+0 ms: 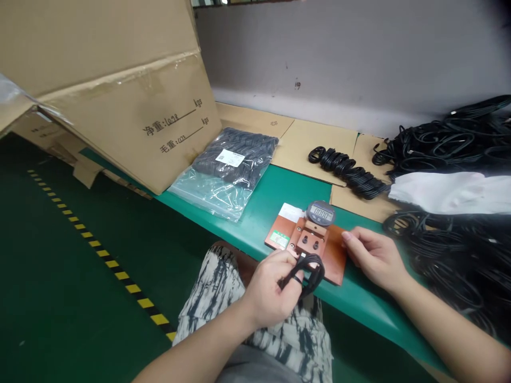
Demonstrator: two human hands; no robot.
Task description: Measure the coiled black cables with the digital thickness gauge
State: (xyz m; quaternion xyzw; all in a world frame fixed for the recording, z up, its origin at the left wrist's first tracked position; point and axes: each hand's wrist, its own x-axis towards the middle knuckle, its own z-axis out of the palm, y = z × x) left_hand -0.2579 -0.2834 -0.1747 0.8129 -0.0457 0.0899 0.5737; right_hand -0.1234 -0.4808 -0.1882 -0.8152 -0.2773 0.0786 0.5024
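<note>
My left hand (pixel 273 287) is closed round a coiled black cable (pixel 315 276), in front of a gauge fixture. One end of the cable, with a small light tip, lies at the near side of the fixture's block. The fixture has a reddish-brown base plate (pixel 334 260), a clamp block with two dark screws, and a round digital dial gauge (pixel 320 213) that reads 0.000. My right hand (pixel 375 258) has its thumb and curled fingers pinching the plate's right edge; its fingertips are partly hidden.
A clear bag of bundled cables (pixel 239 151) lies on the green table (pixel 263 199), beside a large cardboard box (pixel 139 122). A row of coiled cables (pixel 347 173) rests on cardboard sheets. More black cables (pixel 451 143) and a white glove or cloth (pixel 451 192) are piled at right.
</note>
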